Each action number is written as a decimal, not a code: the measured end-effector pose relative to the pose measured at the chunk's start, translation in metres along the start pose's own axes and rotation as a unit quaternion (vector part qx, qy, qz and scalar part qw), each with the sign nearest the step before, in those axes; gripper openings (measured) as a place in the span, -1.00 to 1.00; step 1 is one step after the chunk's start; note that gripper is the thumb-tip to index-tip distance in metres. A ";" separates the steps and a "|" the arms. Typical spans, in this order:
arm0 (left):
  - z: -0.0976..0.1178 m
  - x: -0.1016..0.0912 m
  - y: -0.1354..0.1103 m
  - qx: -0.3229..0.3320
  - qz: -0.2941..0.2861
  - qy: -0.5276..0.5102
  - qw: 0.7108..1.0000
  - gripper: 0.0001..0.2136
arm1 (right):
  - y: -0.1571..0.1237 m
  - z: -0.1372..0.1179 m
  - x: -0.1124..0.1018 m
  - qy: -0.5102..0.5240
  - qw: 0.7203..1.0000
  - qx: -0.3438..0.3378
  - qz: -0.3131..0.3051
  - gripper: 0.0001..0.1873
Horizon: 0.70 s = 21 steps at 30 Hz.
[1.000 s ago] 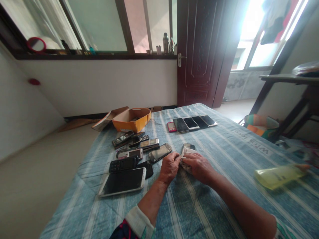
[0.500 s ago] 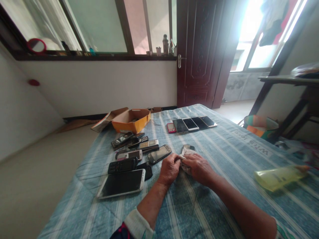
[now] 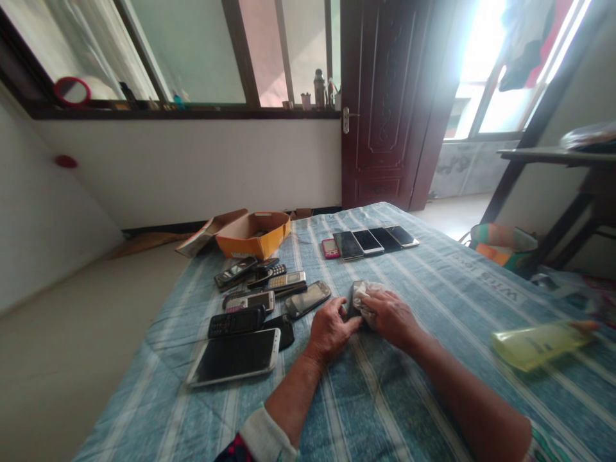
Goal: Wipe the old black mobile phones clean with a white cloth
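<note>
My right hand [image 3: 392,317] presses a crumpled whitish cloth [image 3: 364,296] onto a small dark mobile phone [image 3: 355,294], with its fingers closed on the cloth. Most of that phone is covered by cloth and fingers; only its left side shows. My left hand [image 3: 331,330] steadies the phone at its near left edge, fingers curled and thumb at the lower end. Just left of it lies a phone with a greyish screen [image 3: 308,299]. Beyond my hands, a pink phone [image 3: 330,248] and several smartphones, one of them white [image 3: 368,242], lie in a row.
Several old phones, including a black keypad phone [image 3: 235,322], cluster on the left beside a large white smartphone [image 3: 235,357]. Behind them stands an open orange box [image 3: 262,245]. A yellow-green bottle [image 3: 539,345] lies to the right on the striped blue cover [image 3: 423,289].
My right hand and the cloth have shifted slightly right over the phone. My left hand has come off the cloth, its thumb now apart from its fingers at the phone's edge.
</note>
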<state>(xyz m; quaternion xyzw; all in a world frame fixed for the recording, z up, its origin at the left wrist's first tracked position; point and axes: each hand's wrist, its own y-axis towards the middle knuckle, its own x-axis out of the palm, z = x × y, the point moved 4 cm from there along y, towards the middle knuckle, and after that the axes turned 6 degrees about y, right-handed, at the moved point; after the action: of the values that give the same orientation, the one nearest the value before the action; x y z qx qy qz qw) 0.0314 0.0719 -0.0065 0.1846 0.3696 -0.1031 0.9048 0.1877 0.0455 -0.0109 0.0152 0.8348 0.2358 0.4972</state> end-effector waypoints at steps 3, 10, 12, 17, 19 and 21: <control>0.002 0.000 -0.001 0.006 -0.011 0.027 1.000 -0.64 | 0.002 0.008 0.001 -0.007 1.000 0.023 -0.001 -0.64; 0.007 0.000 -0.002 0.017 -0.031 0.066 0.997 -0.60 | 0.001 -0.011 0.000 0.009 1.000 0.004 -0.001 -0.65; 0.008 0.000 -0.002 0.020 -0.033 0.064 0.997 -0.61 | 0.002 -0.016 -0.001 0.011 1.000 -0.007 -0.002 -0.65; 0.008 0.000 -0.002 0.021 -0.036 0.059 0.997 -0.61 | 0.013 -0.013 0.002 0.006 1.000 0.000 -0.005 -0.67; 0.008 0.000 -0.001 0.018 -0.036 0.062 0.997 -0.62 | 0.018 -0.008 0.003 0.000 1.000 0.013 -0.007 -0.66; 0.008 0.000 -0.001 0.014 -0.035 0.071 0.997 -0.62 | 0.022 -0.002 0.004 -0.007 1.000 0.030 -0.006 -0.63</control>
<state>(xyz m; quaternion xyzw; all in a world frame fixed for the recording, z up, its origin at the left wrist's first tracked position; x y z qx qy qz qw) 0.0363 0.0682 -0.0019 0.1913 0.4377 -0.1263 0.8694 0.1799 0.0653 -0.0048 0.0265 0.8381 0.2074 0.5038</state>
